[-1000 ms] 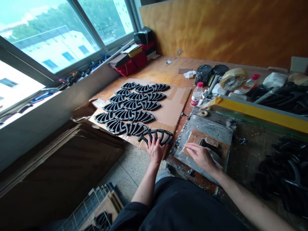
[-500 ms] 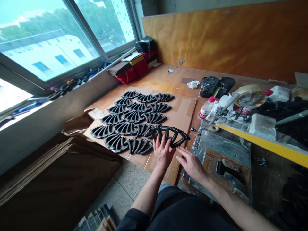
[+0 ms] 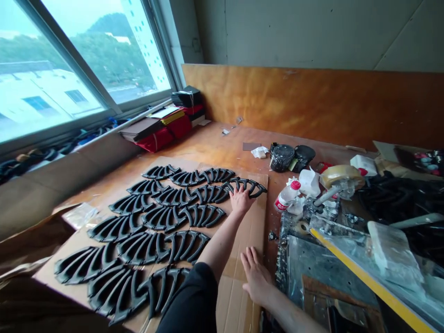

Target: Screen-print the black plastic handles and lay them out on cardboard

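My left hand (image 3: 241,200) reaches forward to the right edge of the cardboard sheet (image 3: 239,249). Its fingers are on a fan-shaped set of black curved pieces, like handles (image 3: 255,187), with the grip partly hidden under the hand. Several similar black sets (image 3: 173,217) lie in rows to the left on the same cardboard. Lower down, my right hand (image 3: 255,275) is open, fingers spread, over the cardboard's right side. It holds nothing.
A bottle with a red cap (image 3: 287,196) stands right of the cardboard. Behind it are black tubs (image 3: 281,158) and a tape roll (image 3: 342,176). A yellow-edged ledge (image 3: 367,273) crosses the right side. Folders on a red stack (image 3: 166,135) sit by the window.
My left hand has carried the black set forward, from the cardboard's near right to its far right edge. My right hand has come away from the set and is now apart from it.
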{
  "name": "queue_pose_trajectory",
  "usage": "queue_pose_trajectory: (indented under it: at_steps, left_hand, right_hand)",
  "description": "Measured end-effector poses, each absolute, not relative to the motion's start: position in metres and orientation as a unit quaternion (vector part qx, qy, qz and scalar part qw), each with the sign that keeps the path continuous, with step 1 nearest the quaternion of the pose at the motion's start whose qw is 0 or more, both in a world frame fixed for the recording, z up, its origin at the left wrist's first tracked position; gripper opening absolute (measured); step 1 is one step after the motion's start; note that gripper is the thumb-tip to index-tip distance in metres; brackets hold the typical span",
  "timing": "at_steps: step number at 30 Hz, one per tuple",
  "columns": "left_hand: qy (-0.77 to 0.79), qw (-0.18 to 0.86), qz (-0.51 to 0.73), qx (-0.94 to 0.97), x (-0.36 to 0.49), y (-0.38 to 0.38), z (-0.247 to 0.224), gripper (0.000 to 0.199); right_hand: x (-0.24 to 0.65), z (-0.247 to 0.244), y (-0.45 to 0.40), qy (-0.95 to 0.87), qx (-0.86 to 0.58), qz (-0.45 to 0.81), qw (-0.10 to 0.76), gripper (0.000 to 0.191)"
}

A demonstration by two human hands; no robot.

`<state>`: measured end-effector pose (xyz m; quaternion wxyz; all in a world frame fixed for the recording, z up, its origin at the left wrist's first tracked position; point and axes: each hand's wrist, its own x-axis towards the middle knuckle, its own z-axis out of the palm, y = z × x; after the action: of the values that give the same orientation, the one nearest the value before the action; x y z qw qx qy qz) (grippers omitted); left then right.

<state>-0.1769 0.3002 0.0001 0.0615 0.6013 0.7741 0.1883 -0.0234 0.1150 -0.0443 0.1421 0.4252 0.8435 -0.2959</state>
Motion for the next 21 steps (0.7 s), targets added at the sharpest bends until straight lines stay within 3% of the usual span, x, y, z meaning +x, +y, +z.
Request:
queue_pose_trajectory:
  at_steps: [4, 10, 16, 21]
  left_hand:
    - [0.796, 0.122, 0.156, 0.573, -0.173, 0.359, -0.017, 0.043]
    - [0.815, 0.145, 0.144, 0.543, -0.178, 0.393, -0.038, 0.047]
    - [0.758, 0.033, 0.216, 0.615, -0.162, 0.349, -0.067, 0.060]
    - [0.743, 0.040, 0.217, 0.632, -0.135, 0.283, -0.088, 0.054]
  right_hand:
    - [-0.020, -0.056, 0.111, 0.838, 0.425, -0.307, 0.150, 0.105]
    - [-0.022, -0.031, 0.125, 0.814, 0.407, -0.376, 0.176, 0.102]
    - [-0.022, -0.026, 0.121, 0.813, 0.411, -0.376, 0.169, 0.101]
    - [-0.019, -0.038, 0.119, 0.840, 0.407, -0.338, 0.121, 0.103]
